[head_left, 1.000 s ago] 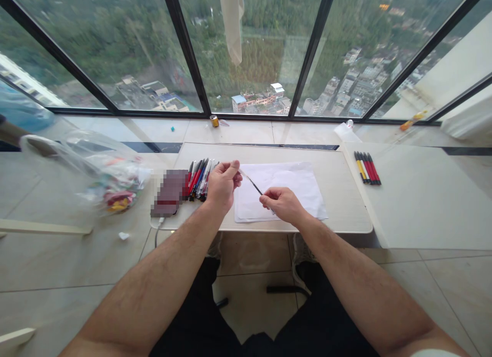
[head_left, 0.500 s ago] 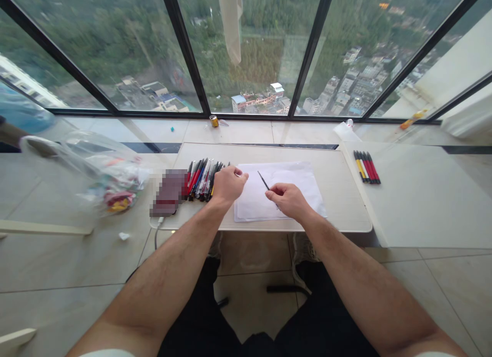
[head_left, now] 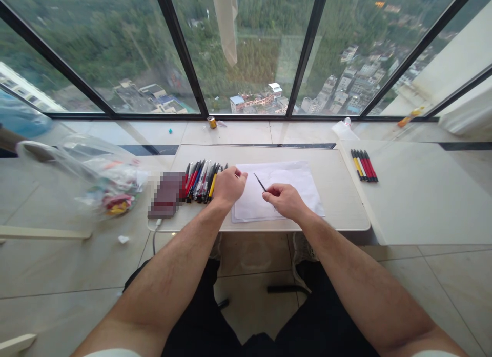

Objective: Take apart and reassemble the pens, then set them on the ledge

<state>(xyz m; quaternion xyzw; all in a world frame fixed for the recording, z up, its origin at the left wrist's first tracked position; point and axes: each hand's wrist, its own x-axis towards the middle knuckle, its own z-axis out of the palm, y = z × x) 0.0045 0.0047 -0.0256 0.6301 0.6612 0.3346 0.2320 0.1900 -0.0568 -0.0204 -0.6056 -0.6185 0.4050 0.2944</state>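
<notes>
My right hand (head_left: 284, 199) pinches a thin dark pen (head_left: 260, 182) above the white paper sheets (head_left: 249, 208). The pen's narrow tip points up and left, towards my left hand; its lower part is mostly hidden by my fingers. My left hand (head_left: 229, 185) is closed, thumb against curled fingers, over the left edge of the sheets. Whatever it holds, if anything, is too small to tell. Just left of it lies a row of several pens (head_left: 202, 180), black, red, blue, clear and yellow, partly covered by that hand.
A blurred-out dark red object (head_left: 167, 195) with a white cable (head_left: 155, 236) lies at the low table's (head_left: 342, 213) left end. Several markers (head_left: 364, 165) lie on a white board at right. A clear bag (head_left: 111, 182) stands left; a small can (head_left: 211, 122) is by the window.
The view has shifted slightly. Both hands keep nearly the same pose over the paper, and the pen stays in my right hand.
</notes>
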